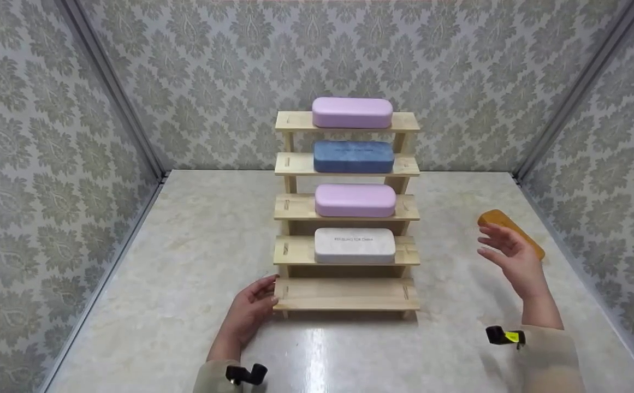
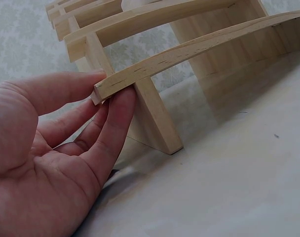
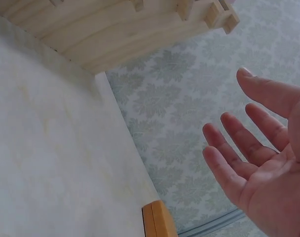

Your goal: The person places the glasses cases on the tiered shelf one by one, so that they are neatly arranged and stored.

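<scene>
A wooden tiered rack (image 1: 347, 295) stands on the table, its bottom step bare. My left hand (image 1: 251, 311) pinches the left end of that bottom step, thumb above and fingers beneath, as the left wrist view shows. To the right, my right hand (image 1: 513, 262) is held with fingers spread and holds nothing. It overlaps an orange glasses case (image 1: 529, 243) in the head view; the right wrist view shows that case (image 3: 160, 219) below the fingers. On the rack's upper steps sit a lilac case (image 1: 352, 113), a blue case (image 1: 354, 157), another lilac case (image 1: 355, 200) and a white case (image 1: 355, 245).
The marbled table (image 1: 185, 234) is bounded by patterned walls (image 1: 229, 71) at the back and both sides. Grey metal strips (image 1: 117, 93) run along the wall corners. Each sleeve carries a small black device (image 1: 246, 374) near the wrist.
</scene>
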Action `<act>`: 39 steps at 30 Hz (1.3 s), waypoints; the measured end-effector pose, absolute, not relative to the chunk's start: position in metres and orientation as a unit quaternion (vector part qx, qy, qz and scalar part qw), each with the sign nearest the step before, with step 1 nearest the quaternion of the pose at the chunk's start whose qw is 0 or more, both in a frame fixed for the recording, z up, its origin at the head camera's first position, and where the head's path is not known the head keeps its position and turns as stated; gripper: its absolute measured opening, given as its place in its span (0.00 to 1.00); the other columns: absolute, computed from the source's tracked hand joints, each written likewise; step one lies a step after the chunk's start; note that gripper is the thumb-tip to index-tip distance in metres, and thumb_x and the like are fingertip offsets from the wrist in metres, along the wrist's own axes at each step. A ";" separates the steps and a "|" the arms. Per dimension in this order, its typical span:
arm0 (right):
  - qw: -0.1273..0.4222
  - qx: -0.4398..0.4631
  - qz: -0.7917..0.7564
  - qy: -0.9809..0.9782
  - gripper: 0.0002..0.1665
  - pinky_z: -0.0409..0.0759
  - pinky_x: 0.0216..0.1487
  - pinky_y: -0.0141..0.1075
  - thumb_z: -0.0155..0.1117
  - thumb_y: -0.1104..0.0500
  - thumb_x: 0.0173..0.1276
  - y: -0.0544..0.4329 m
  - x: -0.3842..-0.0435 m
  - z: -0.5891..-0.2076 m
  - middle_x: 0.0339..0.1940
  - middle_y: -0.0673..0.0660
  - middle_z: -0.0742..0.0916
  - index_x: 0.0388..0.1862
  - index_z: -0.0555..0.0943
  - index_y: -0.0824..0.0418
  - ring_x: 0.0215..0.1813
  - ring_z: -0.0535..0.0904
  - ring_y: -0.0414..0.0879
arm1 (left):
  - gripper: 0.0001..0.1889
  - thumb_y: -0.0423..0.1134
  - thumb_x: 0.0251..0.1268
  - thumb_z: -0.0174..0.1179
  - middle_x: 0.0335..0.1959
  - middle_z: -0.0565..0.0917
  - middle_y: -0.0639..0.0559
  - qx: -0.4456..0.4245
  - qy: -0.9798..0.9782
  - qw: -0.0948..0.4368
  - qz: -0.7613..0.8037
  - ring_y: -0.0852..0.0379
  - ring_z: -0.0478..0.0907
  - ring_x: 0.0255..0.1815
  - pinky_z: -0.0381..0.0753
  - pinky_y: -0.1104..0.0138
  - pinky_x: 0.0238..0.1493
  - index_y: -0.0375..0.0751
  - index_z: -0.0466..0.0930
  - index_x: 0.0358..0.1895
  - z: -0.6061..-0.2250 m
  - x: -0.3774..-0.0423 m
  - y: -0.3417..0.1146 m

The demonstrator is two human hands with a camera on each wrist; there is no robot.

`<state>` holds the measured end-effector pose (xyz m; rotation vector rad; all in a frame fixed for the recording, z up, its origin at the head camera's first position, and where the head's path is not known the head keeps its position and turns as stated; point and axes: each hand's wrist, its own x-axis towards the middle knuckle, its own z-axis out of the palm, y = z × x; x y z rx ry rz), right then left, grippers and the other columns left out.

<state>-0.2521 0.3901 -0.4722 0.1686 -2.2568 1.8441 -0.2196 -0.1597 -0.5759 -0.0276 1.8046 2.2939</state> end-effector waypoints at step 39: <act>0.101 -0.300 0.599 -0.736 0.52 0.59 0.83 0.42 0.71 0.51 0.69 0.491 -0.283 -0.515 0.86 0.52 0.57 0.85 0.54 0.45 0.85 0.51 0.52 | 0.33 0.23 0.65 0.61 0.58 0.80 0.45 -0.018 0.613 0.106 0.783 0.57 0.79 0.55 0.84 0.69 0.52 0.28 0.65 0.74 -0.575 -0.220 -0.157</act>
